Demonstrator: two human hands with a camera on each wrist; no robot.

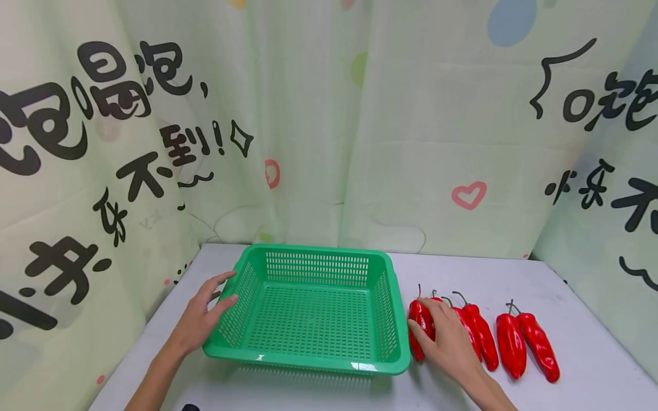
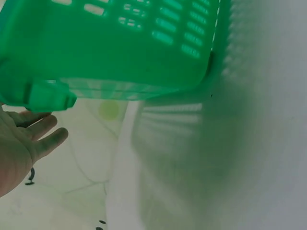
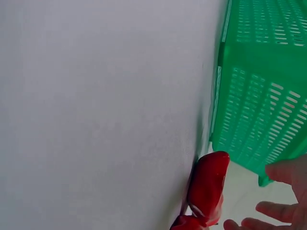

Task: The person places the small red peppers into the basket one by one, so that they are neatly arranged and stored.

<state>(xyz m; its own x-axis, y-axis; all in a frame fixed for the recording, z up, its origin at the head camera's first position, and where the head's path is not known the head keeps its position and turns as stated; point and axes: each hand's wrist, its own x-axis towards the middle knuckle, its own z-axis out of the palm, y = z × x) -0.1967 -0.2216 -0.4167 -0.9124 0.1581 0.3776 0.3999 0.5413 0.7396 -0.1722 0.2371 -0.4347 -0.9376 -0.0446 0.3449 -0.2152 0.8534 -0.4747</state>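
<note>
A green plastic basket [image 1: 308, 319] with slotted walls stands on the white table. At its left rim is my left hand [image 1: 200, 317], fingers spread and fingertips right by the edge. In the left wrist view those fingers [image 2: 50, 141] extend just below the basket's rim [image 2: 50, 96]. My right hand [image 1: 447, 337] hovers over the red chili peppers right of the basket, partly hiding some. The leftmost pepper [image 1: 415, 337] lies beside the basket wall, under the thumb. In the right wrist view, loosely spread fingers [image 3: 276, 211] show above a pepper [image 3: 208, 187].
Further right lie two more red peppers [image 1: 511, 345] side by side, stems pointing to the back. A pale printed curtain [image 1: 411, 142] hangs behind and along both sides of the table [image 1: 581, 342]. A small dark object [image 1: 190, 407] shows at the front edge.
</note>
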